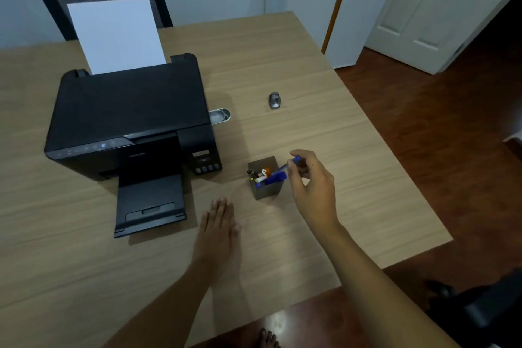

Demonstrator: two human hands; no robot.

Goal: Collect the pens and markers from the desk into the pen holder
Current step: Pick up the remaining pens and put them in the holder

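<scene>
A small grey square pen holder [267, 191] stands on the wooden desk [296, 70], right of the printer. Several pens and markers stick out of it, among them a blue marker [275, 178], an orange-tipped one and a white one. My right hand [310, 183] is just right of the holder, its fingertips pinching a blue pen [284, 167] that slants down into the holder's mouth. My left hand [219, 224] lies flat on the desk, palm down, fingers together, in front and left of the holder, holding nothing.
A black printer [127, 121] with a white sheet [115, 34] in its feeder fills the desk's left half, its output tray extended toward me. A small metal tin [219, 116] sits beside it, a silver sharpener [274, 100] farther back. The desk's right edge drops to the floor.
</scene>
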